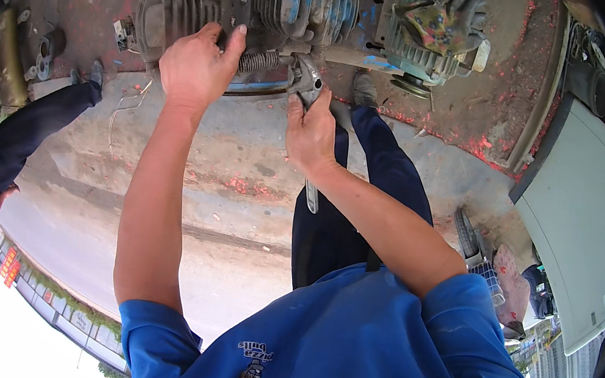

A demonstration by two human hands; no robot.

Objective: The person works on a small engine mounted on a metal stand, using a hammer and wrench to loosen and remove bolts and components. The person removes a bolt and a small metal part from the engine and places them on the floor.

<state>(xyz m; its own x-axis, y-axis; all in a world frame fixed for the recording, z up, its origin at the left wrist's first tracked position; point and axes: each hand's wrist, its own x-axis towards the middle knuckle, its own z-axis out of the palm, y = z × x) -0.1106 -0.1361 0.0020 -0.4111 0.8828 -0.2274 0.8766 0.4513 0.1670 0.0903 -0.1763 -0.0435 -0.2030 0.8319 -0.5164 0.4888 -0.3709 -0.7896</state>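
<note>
Grey metal wrench [304,82] gripped in right hand [313,131], left hand [194,69] curled against grimy finned machine [292,3], grasp unclear; liable to slip if seated loosely or pulled askew.

Right hand [313,133] is wrapped around an adjustable wrench [304,76], head near a coil spring [259,62], left hand [196,68] on this grimy finned machine [290,0]. Somebody in dark pants [29,118] is over on the left.

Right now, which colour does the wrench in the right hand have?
The wrench is silver-grey; it shows best in the head view.
</note>
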